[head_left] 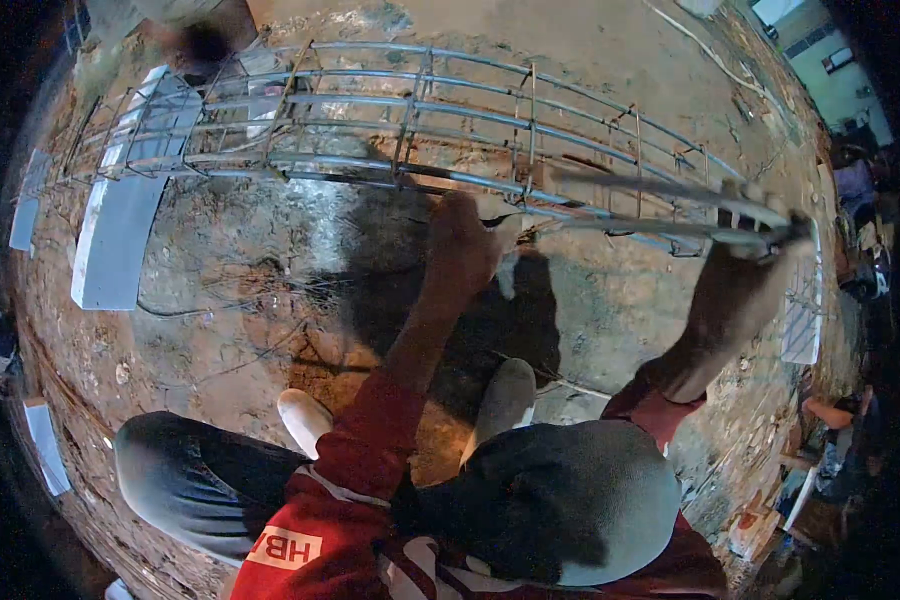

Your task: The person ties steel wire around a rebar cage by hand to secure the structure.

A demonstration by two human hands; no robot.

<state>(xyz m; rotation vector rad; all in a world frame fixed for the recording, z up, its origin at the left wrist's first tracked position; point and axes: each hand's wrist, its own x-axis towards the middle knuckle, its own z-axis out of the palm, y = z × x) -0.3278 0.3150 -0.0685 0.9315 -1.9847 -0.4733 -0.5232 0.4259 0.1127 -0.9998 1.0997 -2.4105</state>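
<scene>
A long cage of steel rebar [410,105], with straight bars tied by square stirrups, stretches across the ground in front of me. My left hand [465,240] is closed around the cage's near lower bar, around its middle. Farther right, my right hand [745,280] is closed on the handle of a hacksaw [660,185], blurred by motion. The saw's frame and thin blade point left across the near side of the cage, toward my left hand. Exactly where the blade touches a bar is too blurred to tell.
A white board [120,235] lies under the cage's left part, and another pale board [802,325] is at right. My shoes [505,395] rest on muddy ground below the cage. Thin wire [570,385] lies near them. At top left is a blurred dark shape [205,45].
</scene>
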